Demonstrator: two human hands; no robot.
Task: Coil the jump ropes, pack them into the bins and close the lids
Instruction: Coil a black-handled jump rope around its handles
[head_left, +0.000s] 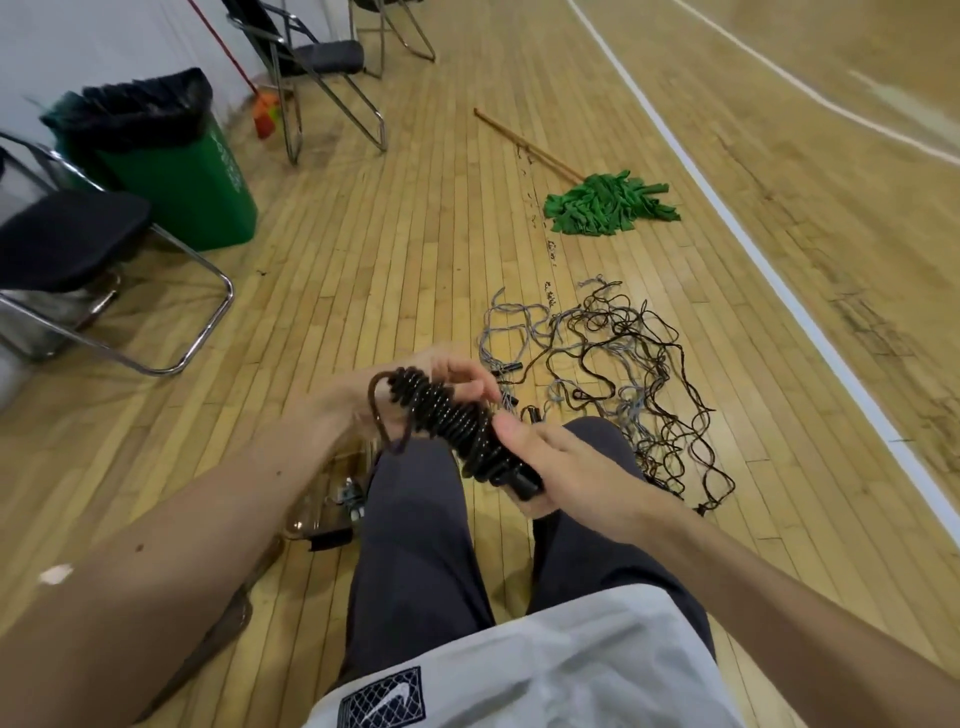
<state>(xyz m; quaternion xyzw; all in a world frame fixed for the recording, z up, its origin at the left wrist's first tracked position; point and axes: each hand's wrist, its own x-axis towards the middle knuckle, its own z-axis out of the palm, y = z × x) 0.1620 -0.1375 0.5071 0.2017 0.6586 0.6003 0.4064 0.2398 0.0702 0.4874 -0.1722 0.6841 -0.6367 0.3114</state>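
One coiled jump rope (457, 423), dark and tightly wound, sits at the middle of the frame between two hands. The left hand (447, 371) curls its fingers over the upper end. The right hand (566, 462) grips the lower end, thumb pressed along the coil. Right of centre, a tangle of loose ropes (623, 364), brown and grey, lies on the floor, too knotted to count. I see three chairs (78, 249), one green mop (608, 202) and one green trash bin (176, 176) whose white lettering is unreadable. The shirt patch (384, 701) shows a swoosh.
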